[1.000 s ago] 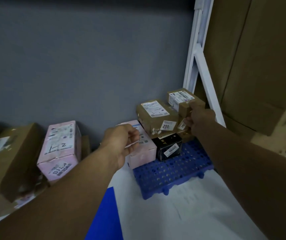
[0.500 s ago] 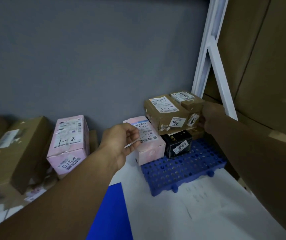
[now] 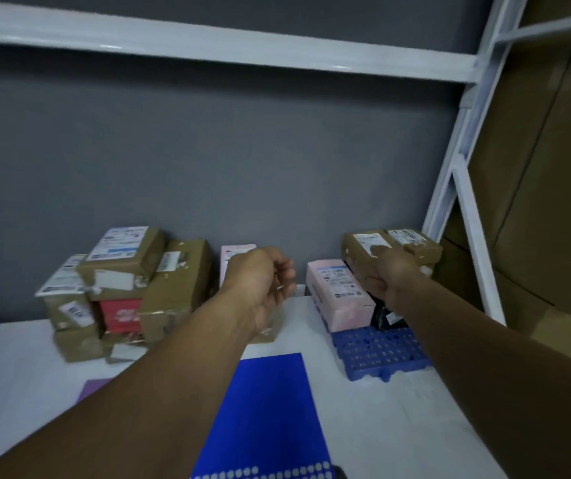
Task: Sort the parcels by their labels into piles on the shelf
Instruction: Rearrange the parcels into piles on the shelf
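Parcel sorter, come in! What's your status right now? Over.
Right hand grips brown parcel, top of stack. Left hand curled, hovering, hold unclear. Pink parcel close on its left.

The parcels [image 3: 368, 257] are seen to be of matt brown cardboard with white paper labels, some patched with glossy tape. The perforated pallet [image 3: 379, 350] looks moulded of blue plastic, and the shelf frame [image 3: 228, 50] is glossy white-painted metal.

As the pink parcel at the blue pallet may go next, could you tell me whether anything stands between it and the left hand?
Nothing visible does. The left hand hangs left of the pink parcel, with only air above the white shelf between them. The right hand grips a brown parcel beyond it.
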